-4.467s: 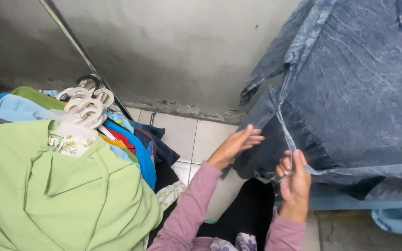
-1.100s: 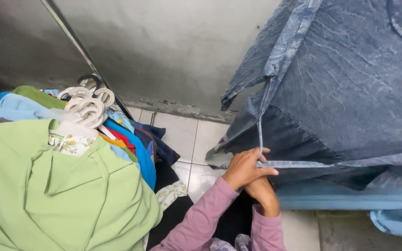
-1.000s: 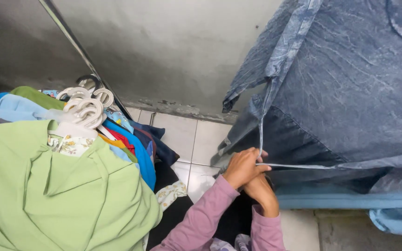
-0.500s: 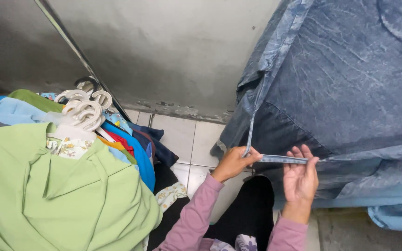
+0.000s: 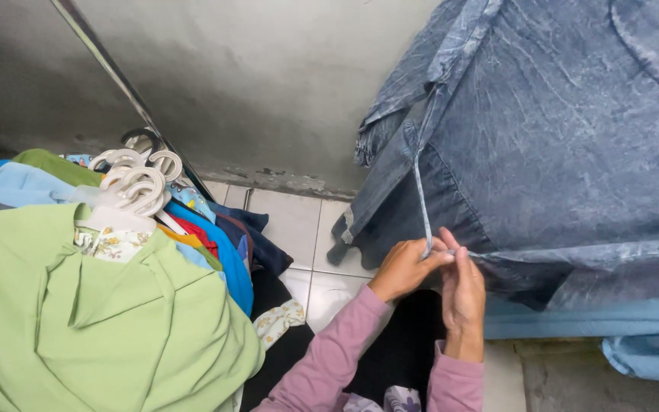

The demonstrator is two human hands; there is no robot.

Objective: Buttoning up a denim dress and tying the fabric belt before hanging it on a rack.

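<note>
A large blue denim garment (image 5: 558,145) hangs at the right and fills the upper right of the head view. A thin denim strap (image 5: 421,202) runs down from its seam to my hands. My left hand (image 5: 404,268) pinches the lower end of that strap between thumb and fingers. My right hand (image 5: 463,294) stands upright just to the right of it, fingertips meeting the left hand at the strap and the garment's lower hem. Both sleeves are mauve.
A metal rail (image 5: 108,72) slants down the grey wall (image 5: 253,84). Several clothes hang on white hangers (image 5: 135,179) at the left, a green top (image 5: 85,320) foremost. White floor tiles (image 5: 299,221) lie below; a light blue cloth (image 5: 612,328) hangs under the denim.
Half a second ago my right hand was spread apart on the strap, farther right; it has now come back to the left hand. The denim's left edge has swung leftward.
</note>
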